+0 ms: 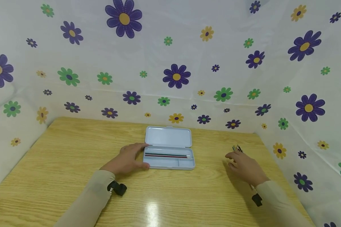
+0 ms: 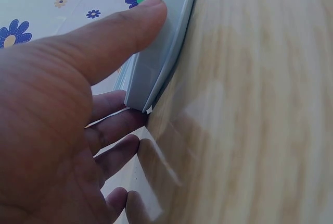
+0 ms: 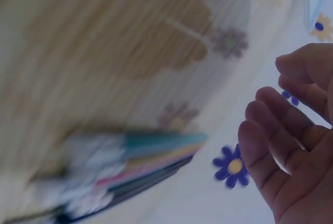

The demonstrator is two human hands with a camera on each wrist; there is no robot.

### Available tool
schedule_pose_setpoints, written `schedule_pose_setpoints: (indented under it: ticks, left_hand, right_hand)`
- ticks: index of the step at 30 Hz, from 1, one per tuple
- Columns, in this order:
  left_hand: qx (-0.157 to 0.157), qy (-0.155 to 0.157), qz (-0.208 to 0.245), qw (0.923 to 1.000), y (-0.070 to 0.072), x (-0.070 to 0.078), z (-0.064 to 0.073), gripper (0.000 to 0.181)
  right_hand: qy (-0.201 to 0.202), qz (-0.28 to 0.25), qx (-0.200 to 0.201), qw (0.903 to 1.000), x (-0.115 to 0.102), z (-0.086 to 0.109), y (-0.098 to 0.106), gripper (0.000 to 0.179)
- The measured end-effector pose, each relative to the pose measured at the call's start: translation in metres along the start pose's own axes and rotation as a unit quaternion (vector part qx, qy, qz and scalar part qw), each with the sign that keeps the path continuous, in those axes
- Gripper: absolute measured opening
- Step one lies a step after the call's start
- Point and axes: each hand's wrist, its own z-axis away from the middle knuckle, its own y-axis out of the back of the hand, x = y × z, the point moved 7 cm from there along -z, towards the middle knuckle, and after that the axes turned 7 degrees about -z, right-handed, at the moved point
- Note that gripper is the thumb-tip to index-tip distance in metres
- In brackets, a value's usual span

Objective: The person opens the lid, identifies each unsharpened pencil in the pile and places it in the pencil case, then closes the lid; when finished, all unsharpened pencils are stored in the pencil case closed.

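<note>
A light blue pencil case (image 1: 162, 162) lies with its lid raised back, in the middle of the table. Inside its long rear compartment are a dark green pencil (image 1: 166, 154) and a red pencil (image 1: 164, 155), white ends to the right. My left hand (image 1: 127, 159) holds the case's left end between thumb and fingers; the left wrist view shows the thumb (image 2: 140, 23) against its wall. On the right, my right hand (image 1: 245, 167) hovers above several pencils (image 3: 161, 151) on the table, its fingers loosely bent with nothing between them. It hides most of them in the head view.
The wooden table (image 1: 82, 142) meets a white flower-printed cloth (image 1: 147, 56) at the back and sides. Each wrist bears a small black camera mount (image 1: 119, 188). In the case's front part, a divider (image 1: 178, 162) separates two smaller compartments.
</note>
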Motion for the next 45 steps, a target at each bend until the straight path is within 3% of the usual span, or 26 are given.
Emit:
schedule_pose_setpoints:
  ticks: [6,12,22,32,45]
  left_hand:
    - [0.001,-0.004,-0.001,1.0000,0.001,0.000,0.000,0.093]
    - [0.000,-0.003,-0.002,1.0000,0.002,-0.001,0.000,0.093]
    - [0.002,-0.004,-0.001,1.0000,0.002,0.001,0.001,0.091]
    - [0.003,-0.006,0.002,1.0000,0.001,0.001,0.000,0.092]
    - [-0.002,-0.003,-0.001,1.0000,0.000,-0.001,-0.002,0.093]
  right_hand:
    - [-0.032,-0.001,-0.001,0.9995,0.022,0.018,0.006,0.029]
    - [-0.047,0.006,0.002,0.9989,0.031,0.025,0.007,0.026]
    - [-0.044,0.014,-0.004,0.9989,0.036,0.029,0.001,0.019]
    - [-0.059,0.013,-0.007,0.9982,0.040,0.031,0.000,0.025]
    - [-0.030,-0.038,-0.027,0.9984,0.025,0.028,-0.004,0.026]
